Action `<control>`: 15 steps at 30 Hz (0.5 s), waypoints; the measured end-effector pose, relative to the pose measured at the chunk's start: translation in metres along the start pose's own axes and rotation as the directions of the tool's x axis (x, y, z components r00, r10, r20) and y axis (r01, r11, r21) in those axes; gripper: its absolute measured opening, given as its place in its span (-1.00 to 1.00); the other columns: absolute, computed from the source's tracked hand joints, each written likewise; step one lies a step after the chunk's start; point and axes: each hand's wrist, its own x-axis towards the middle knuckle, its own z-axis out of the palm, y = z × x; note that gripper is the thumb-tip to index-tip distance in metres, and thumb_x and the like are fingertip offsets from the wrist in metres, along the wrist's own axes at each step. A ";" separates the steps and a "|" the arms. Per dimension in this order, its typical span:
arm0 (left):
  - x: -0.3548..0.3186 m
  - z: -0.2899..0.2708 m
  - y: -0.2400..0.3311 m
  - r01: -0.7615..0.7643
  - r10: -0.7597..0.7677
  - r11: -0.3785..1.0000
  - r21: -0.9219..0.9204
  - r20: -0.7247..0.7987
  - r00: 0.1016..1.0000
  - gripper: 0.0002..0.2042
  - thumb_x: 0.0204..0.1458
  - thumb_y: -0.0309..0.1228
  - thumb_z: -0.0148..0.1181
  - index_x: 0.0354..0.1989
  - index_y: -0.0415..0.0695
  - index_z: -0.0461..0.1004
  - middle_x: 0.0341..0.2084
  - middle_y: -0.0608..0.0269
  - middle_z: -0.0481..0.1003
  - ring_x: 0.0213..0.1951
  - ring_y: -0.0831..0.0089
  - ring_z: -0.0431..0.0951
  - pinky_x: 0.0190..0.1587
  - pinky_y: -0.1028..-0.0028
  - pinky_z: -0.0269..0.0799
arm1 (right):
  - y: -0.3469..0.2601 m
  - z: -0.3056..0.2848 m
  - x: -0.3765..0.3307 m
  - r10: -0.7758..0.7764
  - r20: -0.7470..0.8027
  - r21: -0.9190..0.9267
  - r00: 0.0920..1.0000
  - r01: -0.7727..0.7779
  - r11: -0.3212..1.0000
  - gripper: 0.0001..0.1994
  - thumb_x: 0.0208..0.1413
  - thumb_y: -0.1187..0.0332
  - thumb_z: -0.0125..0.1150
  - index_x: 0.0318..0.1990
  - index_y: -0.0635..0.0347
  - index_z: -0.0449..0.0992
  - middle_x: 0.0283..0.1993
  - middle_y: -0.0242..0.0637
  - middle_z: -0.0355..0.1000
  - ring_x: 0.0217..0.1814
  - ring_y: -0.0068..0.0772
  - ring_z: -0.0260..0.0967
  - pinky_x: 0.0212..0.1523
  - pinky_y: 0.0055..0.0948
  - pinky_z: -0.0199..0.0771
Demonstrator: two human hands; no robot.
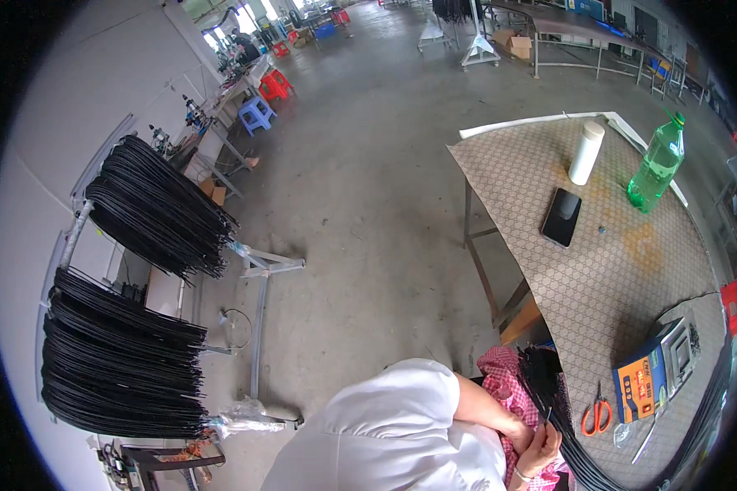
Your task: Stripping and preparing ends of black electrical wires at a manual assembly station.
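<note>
My two hands are close together at the lower right, over a pink checked cloth (499, 368) beside the table edge. My left hand (519, 434) lies at the end of the bare forearm below a white sleeve; its fingers are hidden behind the other hand. My right hand (542, 448), with a bracelet at the wrist, has its fingers pinched together near a bundle of thin black cables (539, 378). What sits between those fingertips is too small to make out. The cables lie on the cloth and run down past my hands.
On the patterned table (581, 303) lie orange-handled scissors (597, 416), a blue-and-orange box (640, 385), a phone (562, 218), a white bottle (586, 153) and a green bottle (657, 164). Racks of black cables (123, 352) stand left. Stools (256, 114) are farther back.
</note>
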 end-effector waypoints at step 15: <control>-0.044 -0.031 0.100 0.280 -0.255 0.959 0.041 -0.302 0.919 -0.78 -0.30 -0.38 0.20 -0.49 -0.24 0.40 -0.49 0.03 0.44 -0.39 0.11 0.43 -0.30 0.28 0.36 | 0.000 -0.012 -0.004 0.043 -0.082 0.128 0.996 -0.032 0.991 -0.89 -0.01 0.57 0.04 -0.29 0.34 0.40 -0.42 -0.18 0.32 -0.44 -0.30 0.25 -0.43 -0.40 0.27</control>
